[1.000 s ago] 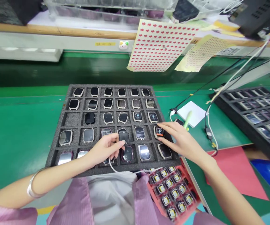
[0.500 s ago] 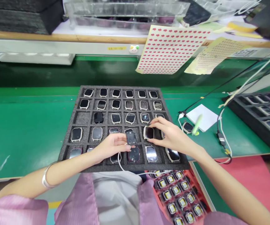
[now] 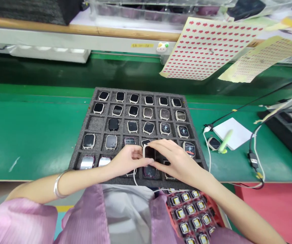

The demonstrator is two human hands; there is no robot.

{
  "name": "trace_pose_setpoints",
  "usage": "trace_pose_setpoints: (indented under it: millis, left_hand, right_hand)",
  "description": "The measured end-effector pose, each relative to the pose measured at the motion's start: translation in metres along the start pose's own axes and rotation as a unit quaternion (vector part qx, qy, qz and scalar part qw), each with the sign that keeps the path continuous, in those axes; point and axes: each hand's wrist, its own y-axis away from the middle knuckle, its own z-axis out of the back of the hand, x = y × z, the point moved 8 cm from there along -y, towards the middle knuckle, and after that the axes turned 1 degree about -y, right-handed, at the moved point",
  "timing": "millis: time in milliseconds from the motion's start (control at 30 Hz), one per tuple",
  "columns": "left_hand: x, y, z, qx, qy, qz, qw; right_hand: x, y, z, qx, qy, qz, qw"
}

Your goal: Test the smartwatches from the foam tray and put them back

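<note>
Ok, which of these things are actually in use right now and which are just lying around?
In use: watch, pinched between left hand and right hand; white cable under them; foam tray of watches.
Lying about: sticker sheet; white pad; green pen; loose watch beside the pad.

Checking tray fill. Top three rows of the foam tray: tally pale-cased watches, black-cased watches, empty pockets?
Pale-cased watches: 16
Black-cased watch: 1
Empty pocket: 1
Total: 18 pockets
</note>
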Motion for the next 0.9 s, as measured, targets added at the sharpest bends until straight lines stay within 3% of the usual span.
trace_pose_setpoints:
  millis: [300,633,900]
  left_hand:
    - [0.0,0.002,-0.001,-0.006,-0.03,0.023,0.999]
    - [0.0,0.002,0.0,-0.011,-0.048,0.014,0.999]
    - [-0.007,0.007,-0.003,-0.001,0.006,0.036,0.999]
  right_hand:
    - [-0.002,0.008,-0.001,0.008,-0.097,-0.009,0.995]
    - [-0.001,0.008,-0.008,-0.01,-0.102,-0.023,0.995]
    - [0.002,0.005,0.0,-0.07,-0.181,-0.016,0.981]
